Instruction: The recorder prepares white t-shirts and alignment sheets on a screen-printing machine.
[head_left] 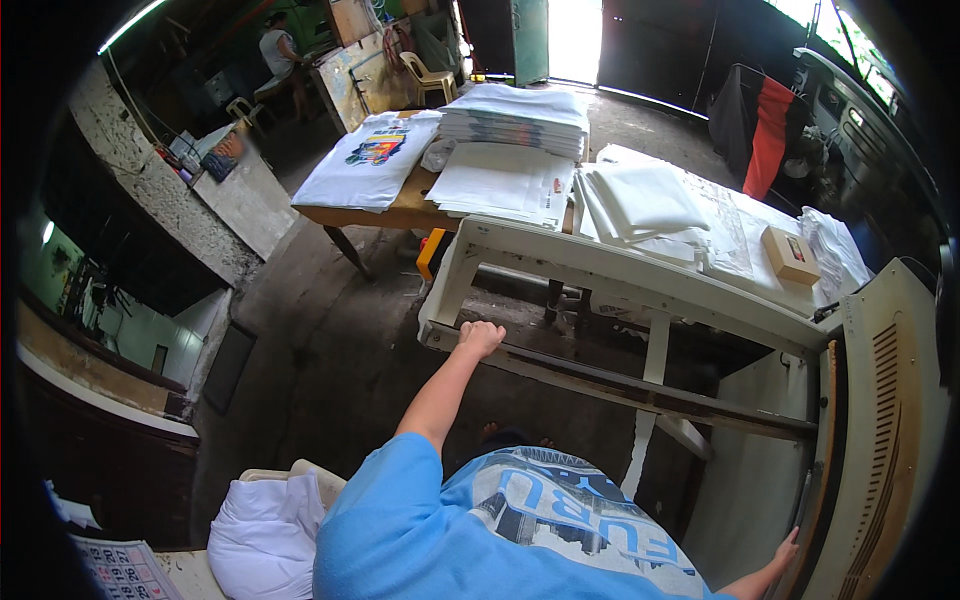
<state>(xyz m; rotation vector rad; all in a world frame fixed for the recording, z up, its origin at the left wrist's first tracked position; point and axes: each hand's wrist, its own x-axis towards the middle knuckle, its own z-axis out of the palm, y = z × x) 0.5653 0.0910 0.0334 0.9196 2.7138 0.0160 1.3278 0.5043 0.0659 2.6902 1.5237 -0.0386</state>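
Note:
A long off-white metal frame (620, 268) with open bays stretches across in front of me, its near side bearing a dark rail (640, 388). At the rail's left end my left hand (482, 338) is closed over it, knuckles up. Low on the right, my right hand (788, 550) lies against the inner edge of the frame's tall end cabinet (888, 420). Its fingers look stretched along that edge; the palm is partly hidden. The cabinet has rows of vent slots and a brown strip along its inner side.
Beyond the frame, a wooden table (400, 212) carries a printed white shirt (372, 160), stacked white cloths (515, 120) and a small cardboard box (790, 256). A white cloth bundle (265, 530) sits at my lower left. A person (278, 55) stands far back left; a vehicle (860, 110) is at right.

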